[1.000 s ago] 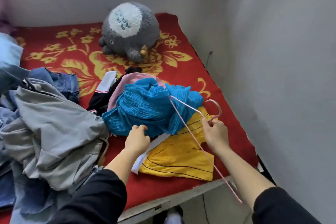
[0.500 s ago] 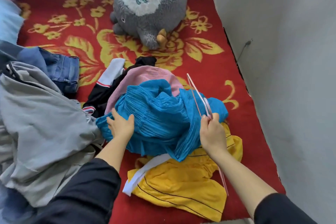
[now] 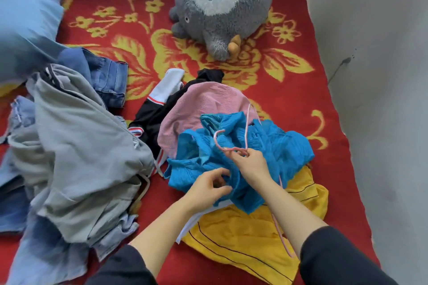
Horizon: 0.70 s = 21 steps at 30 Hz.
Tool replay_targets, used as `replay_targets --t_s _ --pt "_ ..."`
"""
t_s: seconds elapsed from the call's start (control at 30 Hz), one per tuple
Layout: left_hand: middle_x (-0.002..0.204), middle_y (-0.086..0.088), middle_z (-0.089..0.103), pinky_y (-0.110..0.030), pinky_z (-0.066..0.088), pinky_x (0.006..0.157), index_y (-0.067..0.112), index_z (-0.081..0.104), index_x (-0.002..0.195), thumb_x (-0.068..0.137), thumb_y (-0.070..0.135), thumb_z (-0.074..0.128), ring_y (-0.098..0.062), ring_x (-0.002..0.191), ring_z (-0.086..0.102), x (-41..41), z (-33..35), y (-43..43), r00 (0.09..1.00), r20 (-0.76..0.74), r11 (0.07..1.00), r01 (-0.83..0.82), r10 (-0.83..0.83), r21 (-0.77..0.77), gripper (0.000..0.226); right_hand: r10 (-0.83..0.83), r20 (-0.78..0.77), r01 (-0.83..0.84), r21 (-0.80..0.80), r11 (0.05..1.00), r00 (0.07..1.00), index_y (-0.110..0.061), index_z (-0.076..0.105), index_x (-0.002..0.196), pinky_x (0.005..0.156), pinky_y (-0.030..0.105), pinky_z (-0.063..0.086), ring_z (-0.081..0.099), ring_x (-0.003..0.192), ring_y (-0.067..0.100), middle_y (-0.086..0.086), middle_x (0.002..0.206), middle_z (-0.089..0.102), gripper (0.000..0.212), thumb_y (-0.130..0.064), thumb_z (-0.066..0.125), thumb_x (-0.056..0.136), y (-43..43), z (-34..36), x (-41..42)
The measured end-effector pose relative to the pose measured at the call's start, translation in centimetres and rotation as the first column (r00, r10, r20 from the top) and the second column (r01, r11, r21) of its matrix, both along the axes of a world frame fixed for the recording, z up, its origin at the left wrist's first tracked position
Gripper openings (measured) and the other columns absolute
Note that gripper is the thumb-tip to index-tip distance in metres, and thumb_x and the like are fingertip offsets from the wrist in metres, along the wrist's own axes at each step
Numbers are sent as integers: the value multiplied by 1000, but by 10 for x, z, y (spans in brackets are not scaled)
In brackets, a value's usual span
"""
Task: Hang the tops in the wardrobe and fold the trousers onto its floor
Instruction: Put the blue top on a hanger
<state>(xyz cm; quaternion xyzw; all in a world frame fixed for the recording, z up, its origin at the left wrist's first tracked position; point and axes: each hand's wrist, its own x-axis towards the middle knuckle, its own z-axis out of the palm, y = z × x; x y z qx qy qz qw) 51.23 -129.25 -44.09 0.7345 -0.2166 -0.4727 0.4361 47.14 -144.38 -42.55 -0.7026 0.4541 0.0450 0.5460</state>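
Pinching a thin pink wire hanger (image 3: 247,129) in my right hand (image 3: 251,165), I grip the crinkled blue top (image 3: 289,146), near the bed's (image 3: 324,99) front edge, in my left hand (image 3: 207,190) for threading.

1. The pink hanger (image 3: 247,127) is lying partly hidden under the blue top (image 3: 289,148) and the right hand (image 3: 251,164).
2. The top edge is cutting off the plush toy (image 3: 220,7).
3. The blue pillow (image 3: 25,21) is showing blurred at left.
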Motion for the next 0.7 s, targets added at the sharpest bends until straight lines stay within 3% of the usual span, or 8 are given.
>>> replay_targets --t_s 0.13,0.2,0.27,0.37,0.47,0.53,0.6,0.7 --pt "82 8 71 -24 53 69 33 66 98 84 21 62 -14 77 64 1 -2 18 984 -120 990 135 -130 38 19 -92 -32 90 -48 995 995 -18 58 59 45 25 26 33 46 11 -10 43 36 24 -16 68 81 14 -7 7" --pt "72 -2 70 -33 53 67 26 70 79 79 19 57 -22 72 65 9 -6 27 996 -57 994 -62 67 94 15 -198 -48 194 -74 978 979 -15 66 70 45 29 27 35 47 13 -6 48 42 12 -14 63 82 14 -6 5" --pt "75 -2 69 -35 49 68 23 68 76 81 16 57 -24 76 64 21 -13 36 900 95 887 -435 425 158 14 -218 -81 210 -94 973 973 -14 68 80 44 28 27 35 46 12 -3 55 47 8 -15 61 83 11 -5 -3" --pt "103 -2 60 -30 39 75 18 58 103 85 16 56 -20 87 57 40 -24 42 697 369 676 -707 615 207 17 -209 -96 200 -96 975 973 -8 71 89 40 24 23 27 39 9 -6 48 37 14 -15 59 84 7 -7 -18" --pt "123 -8 58 -37 42 94 11 56 122 90 18 51 -27 110 53 58 -35 34 740 200 695 -672 642 257 33 -204 -98 193 -112 975 974 -2 69 81 40 24 21 25 37 9 -8 43 32 15 -15 60 84 7 -7 -27" --pt "135 -12 49 -41 33 106 13 52 129 89 18 49 -31 125 41 61 -42 29 731 245 658 -681 637 321 40 -193 -98 179 -135 974 976 -11 57 62 39 24 20 24 36 9 -8 41 30 24 -16 61 85 10 -5 -33" --pt "148 -15 28 -43 23 109 16 37 139 86 22 56 -35 133 25 60 -46 31 640 323 490 -755 698 437 57 -204 -84 190 -145 971 975 -9 53 60 36 20 19 24 34 7 -9 41 30 28 -15 60 86 12 -7 -41" --pt "154 -21 15 -47 21 111 15 13 150 80 31 71 -40 138 20 54 -60 49 492 214 304 -768 844 563 92 -230 -74 217 -154 964 970 2 64 78 35 19 19 24 32 7 -11 39 31 20 -16 60 86 12 -8 -50"
